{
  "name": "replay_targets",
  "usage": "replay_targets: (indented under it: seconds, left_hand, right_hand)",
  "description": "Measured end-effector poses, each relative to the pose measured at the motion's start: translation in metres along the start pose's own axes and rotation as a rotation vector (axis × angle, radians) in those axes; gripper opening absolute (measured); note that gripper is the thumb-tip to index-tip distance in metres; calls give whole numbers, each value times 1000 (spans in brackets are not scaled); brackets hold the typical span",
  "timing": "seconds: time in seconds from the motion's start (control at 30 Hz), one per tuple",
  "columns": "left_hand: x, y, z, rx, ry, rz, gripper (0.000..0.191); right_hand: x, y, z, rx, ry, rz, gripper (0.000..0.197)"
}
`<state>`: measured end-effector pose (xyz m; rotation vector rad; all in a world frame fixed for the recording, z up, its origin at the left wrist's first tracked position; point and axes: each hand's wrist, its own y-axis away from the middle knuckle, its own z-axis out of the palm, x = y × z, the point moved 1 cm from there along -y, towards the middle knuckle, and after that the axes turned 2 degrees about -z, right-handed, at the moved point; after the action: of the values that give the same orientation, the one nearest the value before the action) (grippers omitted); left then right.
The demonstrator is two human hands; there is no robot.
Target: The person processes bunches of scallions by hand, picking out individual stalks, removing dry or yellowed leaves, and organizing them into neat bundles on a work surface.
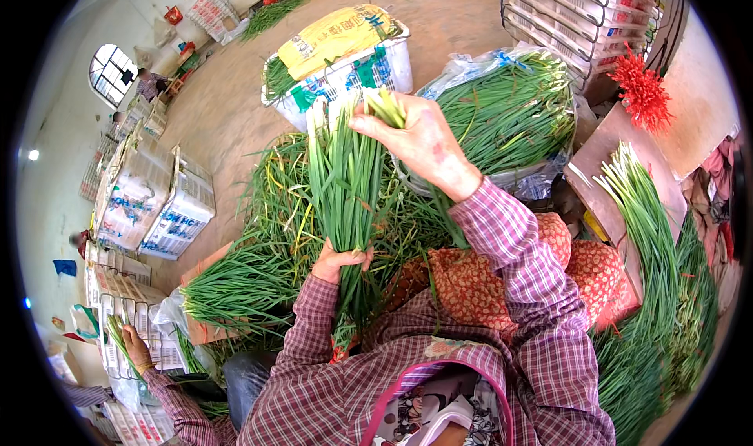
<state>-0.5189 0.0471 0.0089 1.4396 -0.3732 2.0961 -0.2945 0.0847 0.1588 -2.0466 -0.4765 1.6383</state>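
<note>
My left hand (341, 262) is closed around the green leaves of a thick bunch of garlic chives (347, 187). The bunch stands nearly upright before me, its pale stem ends uppermost. At those ends, my right hand (426, 140) pinches a few pale stalks (385, 107) between thumb and fingers; whether they are separate from the bunch I cannot tell. Behind and below lies a tangled heap of loose chives (282, 210), some leaves yellowed. A neater pile of chives (235, 296) rests on a board to the left.
Beyond my hands stand a white crate (394, 63) under a yellow sack (338, 34) and a plastic-lined container of chives (506, 110). Right of me, a board (594, 181) bears a chive bunch (641, 205) near red ties (641, 90). At left, a co-worker's hand (136, 347) holds stalks.
</note>
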Motion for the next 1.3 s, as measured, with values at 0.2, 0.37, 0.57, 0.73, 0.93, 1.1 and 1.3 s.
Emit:
replay_targets:
  seconds: [0.2, 0.37, 0.57, 0.73, 0.93, 1.1, 1.3]
  left_hand:
    - [-2, -3, -2, -45, 22, 45, 42]
    - [-5, 3, -16, -10, 9, 34, 47]
    - [-4, 1, -11, -10, 13, -3, 50]
    - [-2, -1, -8, -45, -19, -3, 52]
    - [5, -3, 9, -48, -92, 3, 45]
    - [7, -2, 10, -37, -123, -8, 45]
    - [1, 3, -3, 5, 38, 5, 36]
  right_hand:
    - [-8, -3, -59, 272, -41, 102, 24]
    - [-8, -6, -141, 618, -46, -170, 31]
    - [5, 9, -110, 510, 74, 36, 21]
    - [9, 15, -42, 86, -2, 110, 23]
    - [28, 13, -5, 92, -3, 105, 25]
    - [29, 16, -6, 20, -153, 194, 21]
    - [35, 17, -17, 42, 26, 87, 19]
